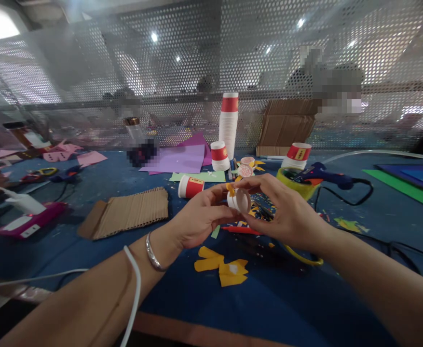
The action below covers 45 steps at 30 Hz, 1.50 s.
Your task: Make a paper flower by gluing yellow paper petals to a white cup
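My left hand (200, 217) and my right hand (281, 212) meet above the blue table (269, 303), both closed round a small white paper cup piece (240, 200) with a bit of yellow paper (230, 189) at its rim. The left fingers pinch it from the left, and the right thumb and fingers wrap its right side. A silver bangle (153, 253) circles my left wrist. Yellow paper scraps (221, 267) lie on the table just below the hands. Under the right hand lie dark scissors with yellow handles (301, 258).
A stack of red-and-white cups (229, 123) stands at the back, with single cups (219, 156) (189, 186) (298, 155) around it. A blue glue gun (323, 176) rests on a yellow tape roll (298, 185). Corrugated cardboard (128, 212) lies left, purple paper (182, 158) behind. A perforated metal screen (197, 72) bounds the far side.
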Each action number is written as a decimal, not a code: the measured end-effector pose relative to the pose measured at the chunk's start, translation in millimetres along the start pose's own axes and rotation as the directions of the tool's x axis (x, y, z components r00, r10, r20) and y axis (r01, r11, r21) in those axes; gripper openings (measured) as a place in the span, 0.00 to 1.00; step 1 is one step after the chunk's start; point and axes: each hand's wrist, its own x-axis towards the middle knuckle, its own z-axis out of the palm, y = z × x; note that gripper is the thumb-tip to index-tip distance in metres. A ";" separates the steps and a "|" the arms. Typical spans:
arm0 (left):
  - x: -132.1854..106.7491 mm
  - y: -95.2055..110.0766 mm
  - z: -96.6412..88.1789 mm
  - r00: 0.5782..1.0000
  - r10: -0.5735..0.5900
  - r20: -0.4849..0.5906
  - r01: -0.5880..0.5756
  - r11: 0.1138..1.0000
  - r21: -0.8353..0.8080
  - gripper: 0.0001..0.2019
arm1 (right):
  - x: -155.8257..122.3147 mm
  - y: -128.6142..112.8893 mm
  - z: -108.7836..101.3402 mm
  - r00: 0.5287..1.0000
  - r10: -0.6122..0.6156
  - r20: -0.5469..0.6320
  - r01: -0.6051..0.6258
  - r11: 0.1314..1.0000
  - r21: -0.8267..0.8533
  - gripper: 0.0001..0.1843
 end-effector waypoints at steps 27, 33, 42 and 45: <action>-0.4 -6.8 6.6 0.978 0.136 -0.158 -0.129 0.990 0.055 0.19 | 1.2 -4.5 7.0 0.997 -0.056 -0.045 0.054 0.998 -0.037 0.14; -2.5 -7.4 8.7 0.976 0.147 -0.164 -0.140 0.989 0.052 0.17 | 0.0 -4.4 8.3 0.996 -0.033 -0.085 0.030 0.999 -0.037 0.12; -1.2 -10.2 12.6 0.975 0.150 -0.167 -0.149 0.989 0.019 0.15 | 2.0 -7.4 10.1 0.991 0.007 -0.134 -0.011 1.000 -0.025 0.10; -1.4 -11.9 12.9 0.973 0.134 -0.188 -0.135 0.991 0.005 0.16 | 1.4 -7.7 11.1 0.991 0.021 -0.133 -0.024 0.999 -0.021 0.10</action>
